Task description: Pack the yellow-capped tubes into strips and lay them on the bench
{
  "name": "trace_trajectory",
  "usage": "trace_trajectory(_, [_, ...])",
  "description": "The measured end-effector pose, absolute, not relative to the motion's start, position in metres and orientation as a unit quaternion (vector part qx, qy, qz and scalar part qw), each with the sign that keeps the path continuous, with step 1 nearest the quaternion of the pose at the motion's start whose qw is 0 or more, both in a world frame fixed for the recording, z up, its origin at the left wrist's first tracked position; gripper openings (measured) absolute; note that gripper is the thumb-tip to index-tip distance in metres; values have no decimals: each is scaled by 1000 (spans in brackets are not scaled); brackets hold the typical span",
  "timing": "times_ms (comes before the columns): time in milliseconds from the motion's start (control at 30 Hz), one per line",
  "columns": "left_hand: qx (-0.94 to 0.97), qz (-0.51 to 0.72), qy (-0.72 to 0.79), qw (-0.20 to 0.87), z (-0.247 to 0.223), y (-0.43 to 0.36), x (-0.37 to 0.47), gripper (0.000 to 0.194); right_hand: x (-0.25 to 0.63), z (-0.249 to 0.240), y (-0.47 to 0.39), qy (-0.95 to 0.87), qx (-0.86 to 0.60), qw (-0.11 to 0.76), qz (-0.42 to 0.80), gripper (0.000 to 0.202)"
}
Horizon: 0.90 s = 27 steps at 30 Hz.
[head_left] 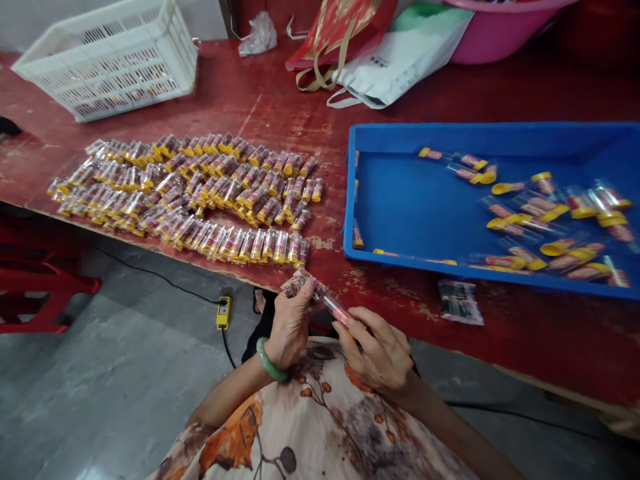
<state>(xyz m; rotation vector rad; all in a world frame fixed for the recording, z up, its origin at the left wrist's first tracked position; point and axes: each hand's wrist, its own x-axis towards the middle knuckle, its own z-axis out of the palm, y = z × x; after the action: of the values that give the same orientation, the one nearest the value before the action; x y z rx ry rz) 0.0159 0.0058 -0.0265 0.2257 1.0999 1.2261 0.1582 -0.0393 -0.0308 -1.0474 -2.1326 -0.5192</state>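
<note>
At the table's front edge, my left hand (291,323), with a green bangle at its wrist, pinches printed clear plastic film (296,283), perhaps several wrappers. My right hand (380,347) is closed round the yellow-capped end of a clear plastic tube (336,308) with pinkish contents. The tube's far end points up and left and meets the film at my left fingers. Whether it is inside the film I cannot tell. Beyond my left hand, many wrapped tubes (233,243) with yellow caps lie in rows. To the right, a blue tray (395,200) holds several loose capped tubes (540,203).
A white plastic crate (125,80) stands at the back left of the red table (280,107). Bags (395,60) and a pink basin (495,33) are at the back. A small printed packet (460,301) lies below the tray. A yellow power socket (224,313) is on the floor.
</note>
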Motion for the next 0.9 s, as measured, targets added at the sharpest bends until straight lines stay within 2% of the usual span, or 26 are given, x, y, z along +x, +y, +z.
trace_trajectory(233, [107, 533, 493, 679, -27, 5, 16, 36, 158, -31, -40, -818, -408, 357, -191, 21])
trace_trajectory(433, [108, 515, 490, 695, -29, 3, 18, 38, 156, -50, -44, -759, -468, 441, -103, 29])
trace_trajectory(633, [109, 498, 474, 718, -28, 2, 18, 37, 160, -44, -45, -798, -440, 387, -139, 28])
trace_trajectory(767, [108, 509, 464, 717, -28, 2, 17, 33, 161, -39, -43, -811, -422, 384, -128, 22])
trace_trajectory(900, [97, 529, 455, 709, -30, 2, 16, 34, 161, -39, -45, -809, -417, 385, -152, 24])
